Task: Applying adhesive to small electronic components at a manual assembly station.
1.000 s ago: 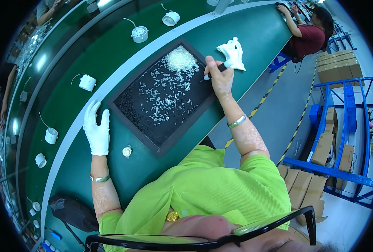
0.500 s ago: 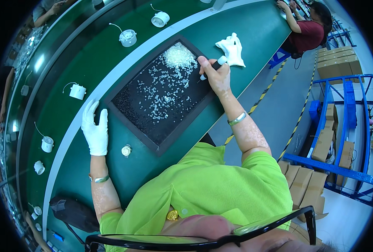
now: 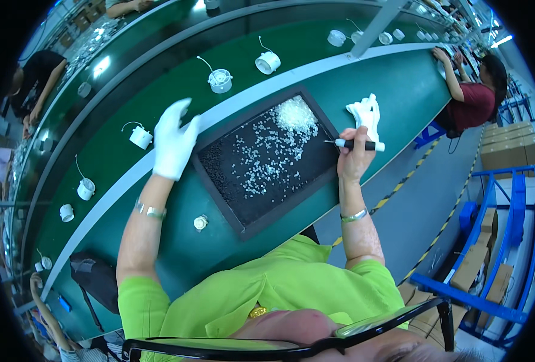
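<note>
White-gloved left hand: fingers apart, nothing held. Bare right hand clamps a black-and-white pen-shaped tool over the right rim of a black rectangular tray. Low sweep could scatter small translucent plastic-looking pieces; loose pinch, dropped tool.

The left glove was white, the pen-shaped tool black-and-white, the tray black, its small pieces whitish, the floor tape striped yellow-and-black.
</note>
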Available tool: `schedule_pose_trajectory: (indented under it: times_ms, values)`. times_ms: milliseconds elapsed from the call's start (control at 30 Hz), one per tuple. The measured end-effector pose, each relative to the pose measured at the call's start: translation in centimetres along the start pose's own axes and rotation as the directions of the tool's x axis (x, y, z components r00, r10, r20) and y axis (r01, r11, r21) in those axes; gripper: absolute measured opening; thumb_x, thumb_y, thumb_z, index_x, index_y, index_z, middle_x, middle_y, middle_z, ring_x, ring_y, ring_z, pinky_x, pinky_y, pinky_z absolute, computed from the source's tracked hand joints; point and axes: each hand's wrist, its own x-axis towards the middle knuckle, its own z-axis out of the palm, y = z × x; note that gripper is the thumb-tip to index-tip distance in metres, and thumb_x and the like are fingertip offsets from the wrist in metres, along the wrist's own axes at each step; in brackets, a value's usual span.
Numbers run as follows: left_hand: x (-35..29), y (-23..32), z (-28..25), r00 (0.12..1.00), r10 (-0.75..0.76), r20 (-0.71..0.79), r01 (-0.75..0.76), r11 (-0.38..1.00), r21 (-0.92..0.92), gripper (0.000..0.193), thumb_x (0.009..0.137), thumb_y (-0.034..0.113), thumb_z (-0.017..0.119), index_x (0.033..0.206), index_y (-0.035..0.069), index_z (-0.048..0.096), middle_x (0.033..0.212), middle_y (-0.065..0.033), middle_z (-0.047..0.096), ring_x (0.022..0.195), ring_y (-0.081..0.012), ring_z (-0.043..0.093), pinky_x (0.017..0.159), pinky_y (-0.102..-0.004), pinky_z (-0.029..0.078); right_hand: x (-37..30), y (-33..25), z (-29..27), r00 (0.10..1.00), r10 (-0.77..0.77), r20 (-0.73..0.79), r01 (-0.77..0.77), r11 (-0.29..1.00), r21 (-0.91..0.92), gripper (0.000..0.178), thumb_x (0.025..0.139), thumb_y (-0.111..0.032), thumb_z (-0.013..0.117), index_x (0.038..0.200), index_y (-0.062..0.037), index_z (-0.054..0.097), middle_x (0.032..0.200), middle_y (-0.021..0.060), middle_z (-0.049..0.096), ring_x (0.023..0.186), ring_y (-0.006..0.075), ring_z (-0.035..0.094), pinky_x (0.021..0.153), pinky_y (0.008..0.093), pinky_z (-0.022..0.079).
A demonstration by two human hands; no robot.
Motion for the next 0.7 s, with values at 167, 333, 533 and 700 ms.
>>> schedule_pose_trajectory:
  times_ms: [167, 333, 533, 700]
  values:
    - [7.2, -1.1, 5.4, 0.994, -0.088, 0.066, 0.068, 0.963, 0.26, 0.078, 0.065, 0.041, 0.077, 0.128, 0.007, 0.048, 0.118, -0.0189, 0.058, 0.109, -0.0305, 0.057, 0.091, -0.0372, 0.046, 0.0, -0.2, 0.6, 0.999, -0.023, -0.047, 0.022, 1.0, -0.013, 0.038, 0.092, -0.029, 0.058, 0.065, -0.0016, 0.055, 0.067, 0.0085, 0.059, 0.051, 0.0093, 0.047, 0.044, 0.0196, 0.031]
    - [8.6, -1.9, 6.4, 0.961, -0.244, 0.13, 0.207, 0.947, 0.245, 0.066, 0.066, 0.037, 0.077, 0.12, 0.008, 0.054, 0.109, -0.0162, 0.063, 0.103, -0.0284, 0.061, 0.089, -0.0371, 0.047, 0.1, -0.6, 1.0, 0.999, -0.05, -0.013, 0.05, 0.998, -0.026, 0.04, 0.094, -0.03, 0.053, 0.068, 0.0, 0.054, 0.07, 0.0123, 0.057, 0.048, 0.0074, 0.04, 0.043, 0.0184, 0.03]
    - [4.6, -0.1, 1.1, 0.986, -0.167, 0.004, 0.166, 0.979, -0.115, 0.056, 0.069, 0.023, 0.077, 0.115, 0.004, 0.054, 0.102, -0.0124, 0.065, 0.097, -0.0206, 0.063, 0.084, -0.0285, 0.05, -0.1, -0.7, 0.7, 1.0, -0.026, -0.002, 0.026, 0.999, 0.027, 0.04, 0.094, -0.029, 0.055, 0.066, -0.0005, 0.054, 0.069, 0.0113, 0.058, 0.048, 0.0082, 0.041, 0.043, 0.0191, 0.03]
    - [-6.1, 2.1, -4.8, 0.985, -0.155, 0.075, 0.172, 0.911, -0.375, 0.061, 0.069, 0.01, 0.077, 0.122, 0.004, 0.049, 0.112, -0.0068, 0.059, 0.098, -0.0153, 0.058, 0.087, -0.0283, 0.048, 0.2, -0.8, 1.2, 0.993, 0.094, -0.068, -0.082, 0.983, 0.162, 0.043, 0.095, -0.033, 0.051, 0.067, -0.0008, 0.054, 0.068, 0.0109, 0.055, 0.048, 0.0091, 0.039, 0.044, 0.0195, 0.031]
